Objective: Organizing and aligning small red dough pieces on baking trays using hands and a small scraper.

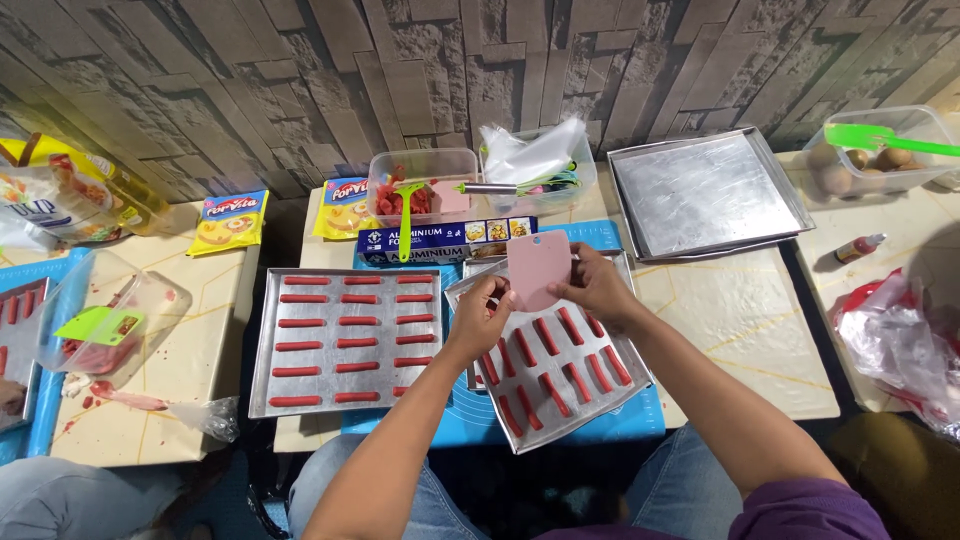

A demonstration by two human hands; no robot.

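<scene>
Both hands up over the near tray. Left hand (483,312) and right hand (592,285) each pinch a side of a pink scraper card (538,268), fingers clenched on its edges, card held upright-ish and facing the camera. The card covers the far end of the tilted tray (552,372) under it, so the top of those rows is hidden.

The tilted tray sits skewed on a blue mat (470,425) with its near corner past the desk (745,330) edge. It carries red piped strips (575,380) in diagonal rows. Looks like a second tray is stacked underneath, with only edges showing; can't confirm.

To the left, a flat tray (345,340) holds three columns of red strips. The bottom right of the last column is blocked by the left forearm.

Behind that sit a blue foil box (445,242), a clear tub (420,185) with red contents and a green spatula (406,215), and a second tub (540,165) with plastic bags and utensils, contents hard to make out. An empty metal tray (705,192) lies at far right of centre.

At the right edge, a container of eggs (880,150) with a green spatula across it is partly cut off. A small red bottle (858,247) lies on its side, and there is crumpled red-stained plastic (900,340).

On the left, a used piping bag (160,405) and a tub with a green scraper (100,325). Another tray is cut by the frame edge.
</scene>
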